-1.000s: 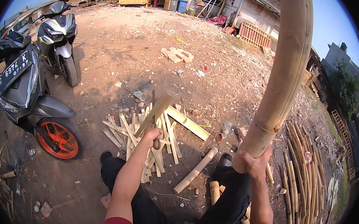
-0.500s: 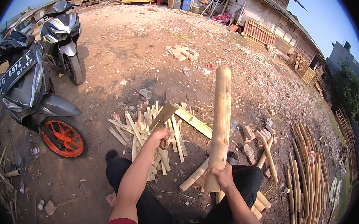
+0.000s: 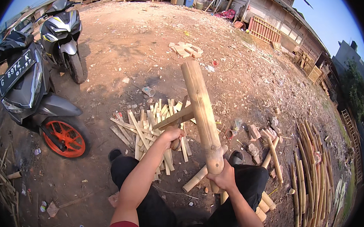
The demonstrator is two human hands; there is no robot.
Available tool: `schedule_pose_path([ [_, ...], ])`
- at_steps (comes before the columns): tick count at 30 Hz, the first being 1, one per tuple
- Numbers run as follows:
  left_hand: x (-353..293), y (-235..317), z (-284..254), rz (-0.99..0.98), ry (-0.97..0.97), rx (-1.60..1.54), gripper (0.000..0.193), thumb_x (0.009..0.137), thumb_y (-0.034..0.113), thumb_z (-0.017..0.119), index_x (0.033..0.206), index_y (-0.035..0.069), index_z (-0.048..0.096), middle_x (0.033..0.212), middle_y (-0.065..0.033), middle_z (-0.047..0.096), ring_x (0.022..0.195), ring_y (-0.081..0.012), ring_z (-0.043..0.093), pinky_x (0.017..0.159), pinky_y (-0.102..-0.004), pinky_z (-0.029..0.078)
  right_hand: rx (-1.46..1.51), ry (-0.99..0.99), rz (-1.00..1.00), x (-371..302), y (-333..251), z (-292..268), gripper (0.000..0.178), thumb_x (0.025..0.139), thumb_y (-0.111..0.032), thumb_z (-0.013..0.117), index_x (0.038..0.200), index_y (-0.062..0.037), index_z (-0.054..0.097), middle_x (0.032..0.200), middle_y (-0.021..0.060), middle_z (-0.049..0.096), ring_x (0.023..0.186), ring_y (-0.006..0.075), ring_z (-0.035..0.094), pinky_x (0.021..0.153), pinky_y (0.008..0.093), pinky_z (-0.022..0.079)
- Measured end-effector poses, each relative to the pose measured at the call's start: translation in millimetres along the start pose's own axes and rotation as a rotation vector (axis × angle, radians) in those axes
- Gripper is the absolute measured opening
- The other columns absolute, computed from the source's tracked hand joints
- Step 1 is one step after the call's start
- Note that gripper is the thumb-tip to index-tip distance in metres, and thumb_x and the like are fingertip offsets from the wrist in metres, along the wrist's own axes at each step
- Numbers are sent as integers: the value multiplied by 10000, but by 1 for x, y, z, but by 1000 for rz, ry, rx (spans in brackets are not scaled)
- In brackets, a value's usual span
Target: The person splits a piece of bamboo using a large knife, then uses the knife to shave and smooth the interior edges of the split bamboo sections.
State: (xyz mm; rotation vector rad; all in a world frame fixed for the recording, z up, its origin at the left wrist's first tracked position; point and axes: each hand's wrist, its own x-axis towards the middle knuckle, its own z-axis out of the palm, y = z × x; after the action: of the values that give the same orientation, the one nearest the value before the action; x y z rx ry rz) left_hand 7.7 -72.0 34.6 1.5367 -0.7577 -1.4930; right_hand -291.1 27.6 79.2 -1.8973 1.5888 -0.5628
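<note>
My left hand [image 3: 173, 137] is wrapped round the handle of a machete [image 3: 176, 119], whose broad blade points up and right. The blade's far end meets the left side of a thick bamboo pole [image 3: 202, 108] in view; whether it touches the pole or passes behind it I cannot tell. The pole stands nearly upright, leaning a little left at its top. Low on the pole, my right hand [image 3: 223, 176] grips it near its bottom end. Beneath the machete, a loose heap of split bamboo strips [image 3: 143, 137] lies on the dirt.
Cut bamboo lengths [image 3: 196, 179] lie by my feet. Long bamboo poles [image 3: 311, 176] are stacked at right, near broken bricks [image 3: 254, 150]. Two motorbikes, one with an orange wheel [image 3: 64, 137], stand at left. Farther off are a pale block pile [image 3: 186, 50] and a wooden building [image 3: 267, 10].
The bamboo pole's top has swung left. My left hand has moved right and slightly up, bringing the machete blade to the pole's side. My right hand has kept its grip.
</note>
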Motion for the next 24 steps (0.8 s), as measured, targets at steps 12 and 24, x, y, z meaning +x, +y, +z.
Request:
schedule_pose_path([
  [12, -26, -7, -53, -85, -162, -357, 227, 883, 120, 607, 662, 98, 558, 553, -28, 545, 427, -119, 491, 398, -276, 397, 641, 394, -334, 7, -56, -78, 641, 694, -142, 803, 1253, 11, 527, 1093, 137, 665, 975, 250, 682, 906, 405, 554],
  [24, -21, -10, -46, -71, -81, -464, 84, 783, 113, 666, 744, 99, 593, 656, -21, 543, 489, -154, 478, 471, -355, 391, 23, 86, -134, -1, -25, -8, 629, 632, -246, 837, 1131, 58, 604, 980, 238, 738, 927, 377, 745, 842, 440, 574],
])
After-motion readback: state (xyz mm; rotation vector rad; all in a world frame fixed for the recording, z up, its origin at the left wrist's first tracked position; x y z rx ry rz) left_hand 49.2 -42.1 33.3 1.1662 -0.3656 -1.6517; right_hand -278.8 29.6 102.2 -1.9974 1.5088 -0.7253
